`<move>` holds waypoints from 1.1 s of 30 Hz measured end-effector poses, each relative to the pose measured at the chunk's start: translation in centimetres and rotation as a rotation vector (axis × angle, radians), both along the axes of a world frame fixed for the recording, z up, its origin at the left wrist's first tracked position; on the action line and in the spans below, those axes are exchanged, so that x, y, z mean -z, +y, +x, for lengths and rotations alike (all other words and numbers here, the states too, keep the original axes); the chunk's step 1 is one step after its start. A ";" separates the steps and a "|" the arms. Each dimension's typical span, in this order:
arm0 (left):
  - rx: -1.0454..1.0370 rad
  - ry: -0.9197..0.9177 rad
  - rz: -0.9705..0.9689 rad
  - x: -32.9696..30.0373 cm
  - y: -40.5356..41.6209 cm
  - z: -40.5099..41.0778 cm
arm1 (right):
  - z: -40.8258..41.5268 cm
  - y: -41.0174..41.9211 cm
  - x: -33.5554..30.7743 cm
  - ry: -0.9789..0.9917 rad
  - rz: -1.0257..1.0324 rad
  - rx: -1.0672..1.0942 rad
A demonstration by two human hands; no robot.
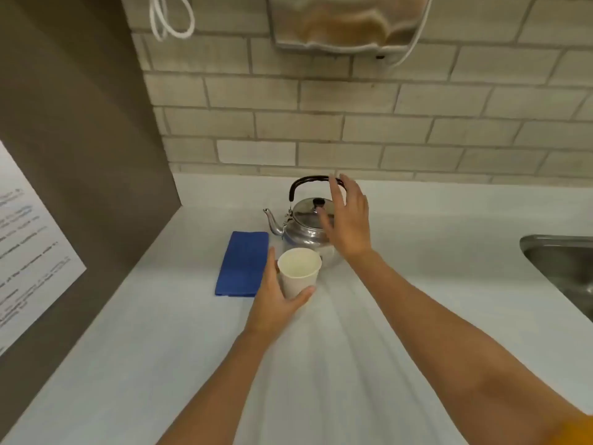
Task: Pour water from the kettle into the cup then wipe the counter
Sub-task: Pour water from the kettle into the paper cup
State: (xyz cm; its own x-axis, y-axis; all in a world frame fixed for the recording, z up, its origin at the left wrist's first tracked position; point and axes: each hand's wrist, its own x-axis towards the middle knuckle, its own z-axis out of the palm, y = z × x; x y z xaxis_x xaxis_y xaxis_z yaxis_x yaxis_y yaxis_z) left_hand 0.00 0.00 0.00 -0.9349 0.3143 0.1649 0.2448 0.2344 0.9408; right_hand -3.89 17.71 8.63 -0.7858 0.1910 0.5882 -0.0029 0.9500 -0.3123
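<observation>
Brick-tile wall behind a white worktop [417, 316], steel sink [558, 258] at its right edge. Steel kettle [305, 224] stands near the wall, spout pointing left, black handle upright. Left hand [276, 303] grips a white paper cup [299, 271] just in front of the kettle; cup upright, looks empty. Right hand [348, 220] open, fingers spread, at the kettle handle, not closed on it. Folded blue cloth [242, 264] lies flat just left of the cup.
</observation>
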 end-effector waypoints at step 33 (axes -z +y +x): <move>-0.076 -0.018 -0.043 2.4 1.5 -1.3 | -5.2 5.8 -7.6 -0.141 -0.111 -0.278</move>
State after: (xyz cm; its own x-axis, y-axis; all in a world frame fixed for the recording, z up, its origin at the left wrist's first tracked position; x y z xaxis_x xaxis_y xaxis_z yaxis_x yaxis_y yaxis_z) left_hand -1.31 1.52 -2.38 -0.9591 0.2484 0.1359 0.2080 0.2922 0.9335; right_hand -9.05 23.52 16.23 -0.8890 0.0145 0.4577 -0.2067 0.8792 -0.4294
